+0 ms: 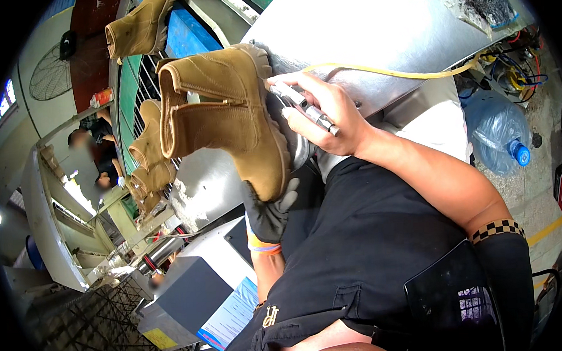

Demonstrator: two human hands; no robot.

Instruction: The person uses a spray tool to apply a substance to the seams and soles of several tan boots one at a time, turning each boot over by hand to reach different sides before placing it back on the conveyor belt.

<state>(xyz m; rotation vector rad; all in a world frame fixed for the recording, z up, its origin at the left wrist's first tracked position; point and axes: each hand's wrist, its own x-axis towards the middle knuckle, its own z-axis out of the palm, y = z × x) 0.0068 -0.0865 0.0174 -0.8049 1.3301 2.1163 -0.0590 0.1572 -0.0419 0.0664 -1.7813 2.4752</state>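
Observation:
A tan suede boot [228, 109] lies on its side above a metal surface, its open top to the left and its zipper facing me. My left hand [271, 216], in a dark grey glove, grips the boot at its toe. My bare right hand [331, 113] is closed around a slim silver metal tool [308, 106]; its exact kind I cannot make out. That tool's tip is at the edge of the boot's thick sole. Part of the tool is hidden by my fingers.
A yellow hose [396, 74] runs over the metal tabletop [374, 21] to the right. More tan boots [138, 28] stand on a rack at the left. A large clear water bottle [495, 128] is at the right by tangled cables. Other people are at the far left.

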